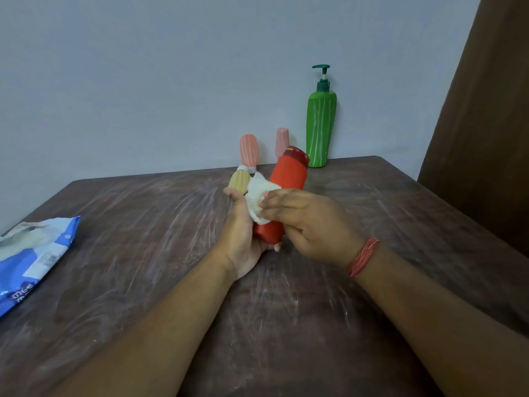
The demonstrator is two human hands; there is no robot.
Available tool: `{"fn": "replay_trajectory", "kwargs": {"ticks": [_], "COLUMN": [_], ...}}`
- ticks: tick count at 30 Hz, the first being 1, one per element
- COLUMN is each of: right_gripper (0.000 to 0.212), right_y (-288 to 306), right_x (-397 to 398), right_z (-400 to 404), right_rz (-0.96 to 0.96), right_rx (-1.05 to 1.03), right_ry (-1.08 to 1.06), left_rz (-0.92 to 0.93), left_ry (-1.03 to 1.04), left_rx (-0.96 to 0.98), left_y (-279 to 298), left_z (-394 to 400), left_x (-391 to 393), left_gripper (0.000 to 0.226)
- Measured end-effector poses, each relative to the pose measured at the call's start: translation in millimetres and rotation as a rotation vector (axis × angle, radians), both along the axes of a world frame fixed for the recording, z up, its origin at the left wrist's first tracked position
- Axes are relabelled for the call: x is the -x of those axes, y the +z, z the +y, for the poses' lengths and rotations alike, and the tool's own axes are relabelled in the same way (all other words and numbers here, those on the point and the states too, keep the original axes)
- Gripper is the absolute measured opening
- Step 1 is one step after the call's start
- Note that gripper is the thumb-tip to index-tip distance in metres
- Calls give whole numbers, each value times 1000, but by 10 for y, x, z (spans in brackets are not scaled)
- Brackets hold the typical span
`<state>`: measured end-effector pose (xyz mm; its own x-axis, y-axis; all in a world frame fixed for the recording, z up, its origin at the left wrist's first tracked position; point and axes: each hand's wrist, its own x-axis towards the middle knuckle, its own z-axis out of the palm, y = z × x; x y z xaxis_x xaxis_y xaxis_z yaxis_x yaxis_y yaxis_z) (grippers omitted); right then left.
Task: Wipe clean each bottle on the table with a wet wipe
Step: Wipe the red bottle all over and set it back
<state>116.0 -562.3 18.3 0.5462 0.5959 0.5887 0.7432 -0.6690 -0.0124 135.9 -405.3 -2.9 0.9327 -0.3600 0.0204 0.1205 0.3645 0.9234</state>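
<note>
Left hand: my left hand (243, 239) cradles the lower end of the red bottle (282, 193) from beneath, palm up, fingers curled round it.
Right hand: my right hand (303, 222) pinches the white wet wipe (257, 200) and presses it against the side of the red bottle; a red thread band (363, 256) circles that wrist.
Red bottle: held above the table (171, 253), tilted with its cap end pointing away from me and up to the right.
Other bottles: a yellow bottle (239, 180) sits just behind my left fingertips; two pink bottles (249, 151) (282, 141) stand further back near the wall; the green pump bottle (320, 124) stands upright at the far edge, to the right.
Wipes pack: a blue and white pack (31, 256) lies on the table's left side, well apart from my hands.
Table top: dark brown, streaked with pale smears.
</note>
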Motion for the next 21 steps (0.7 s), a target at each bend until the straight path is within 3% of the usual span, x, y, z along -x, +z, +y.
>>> {"fn": "replay_trajectory", "kwargs": {"ticks": [6, 13, 17, 21], "right_gripper": [34, 39, 35, 32], "right_y": [-26, 2, 12, -20], "right_x": [76, 40, 96, 42], "right_z": [107, 104, 109, 95], "right_rz": [65, 45, 44, -2], "right_rx": [106, 8, 106, 49], "right_ry": [135, -39, 110, 45], "left_rz": [148, 176, 176, 161], "left_ry": [59, -55, 15, 131], "left_rx": [220, 255, 304, 301], "left_y": [36, 29, 28, 43], "left_z": [104, 112, 125, 136], "left_x": [-71, -53, -52, -75], "left_gripper": [100, 111, 106, 96]}}
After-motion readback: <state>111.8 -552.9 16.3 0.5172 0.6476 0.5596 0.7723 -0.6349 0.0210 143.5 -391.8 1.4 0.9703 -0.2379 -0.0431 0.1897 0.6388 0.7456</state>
